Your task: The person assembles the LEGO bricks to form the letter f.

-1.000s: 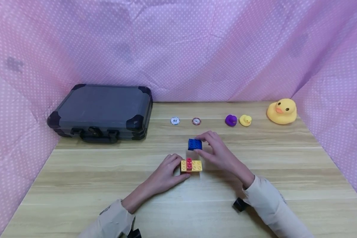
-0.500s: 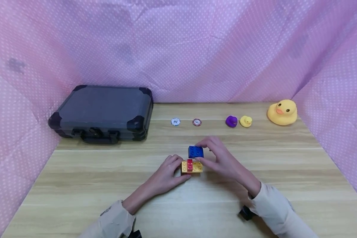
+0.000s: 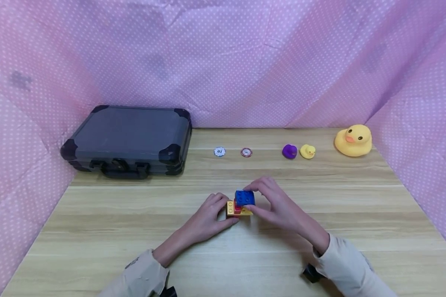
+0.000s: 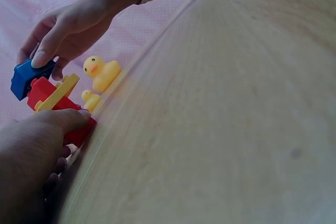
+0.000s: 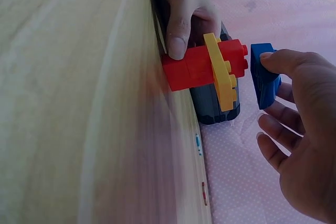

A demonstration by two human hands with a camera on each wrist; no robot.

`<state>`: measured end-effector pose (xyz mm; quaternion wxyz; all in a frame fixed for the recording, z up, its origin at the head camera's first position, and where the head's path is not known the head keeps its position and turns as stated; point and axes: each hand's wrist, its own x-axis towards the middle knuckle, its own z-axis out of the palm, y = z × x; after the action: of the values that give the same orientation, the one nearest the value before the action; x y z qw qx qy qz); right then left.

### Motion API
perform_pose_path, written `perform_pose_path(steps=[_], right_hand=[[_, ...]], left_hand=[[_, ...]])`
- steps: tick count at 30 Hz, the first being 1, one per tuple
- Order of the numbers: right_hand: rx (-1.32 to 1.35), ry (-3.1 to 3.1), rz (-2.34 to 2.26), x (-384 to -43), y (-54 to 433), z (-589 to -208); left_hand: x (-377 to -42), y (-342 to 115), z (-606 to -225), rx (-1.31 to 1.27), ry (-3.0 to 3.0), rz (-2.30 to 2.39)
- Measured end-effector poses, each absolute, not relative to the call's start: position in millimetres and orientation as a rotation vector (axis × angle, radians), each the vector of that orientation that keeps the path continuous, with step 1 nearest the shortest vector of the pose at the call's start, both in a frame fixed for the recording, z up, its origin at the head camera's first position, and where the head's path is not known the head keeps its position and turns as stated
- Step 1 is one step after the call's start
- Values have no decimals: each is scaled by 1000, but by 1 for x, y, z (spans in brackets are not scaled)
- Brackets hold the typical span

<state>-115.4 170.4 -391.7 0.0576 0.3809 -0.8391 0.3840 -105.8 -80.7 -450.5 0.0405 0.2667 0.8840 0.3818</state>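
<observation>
A small stack of toy building bricks stands on the wooden table. Its lower part is red bricks (image 5: 186, 72), then comes a flat yellow plate brick (image 5: 223, 80), with one more red brick (image 5: 233, 57) on top. My left hand (image 3: 204, 220) grips the red base between thumb and fingers. Just above the stack, my right hand (image 3: 276, 204) pinches a blue brick (image 3: 244, 198) between thumb and fingertips. In the right wrist view a narrow gap shows between the blue brick and the top red studs. From the head view the blue brick covers part of the yellow one.
A grey case (image 3: 128, 136) with black corners lies at the back left. Behind the hands are a white chip (image 3: 219, 152) and a red-rimmed chip (image 3: 246, 152). Further right sit a purple duck (image 3: 289, 151), a small yellow duck (image 3: 307, 151) and a large yellow duck (image 3: 353, 140).
My right hand has brought the blue brick toward me, from behind the stack to over its top red brick. My left hand stays in place on the base.
</observation>
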Motion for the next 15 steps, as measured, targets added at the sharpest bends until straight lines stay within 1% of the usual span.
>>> perform_pose_path(steps=[15], right_hand=[[1182,-2550,1124,-109,171,-394]], left_hand=[[-106,-81,-451,855,2723,1185]])
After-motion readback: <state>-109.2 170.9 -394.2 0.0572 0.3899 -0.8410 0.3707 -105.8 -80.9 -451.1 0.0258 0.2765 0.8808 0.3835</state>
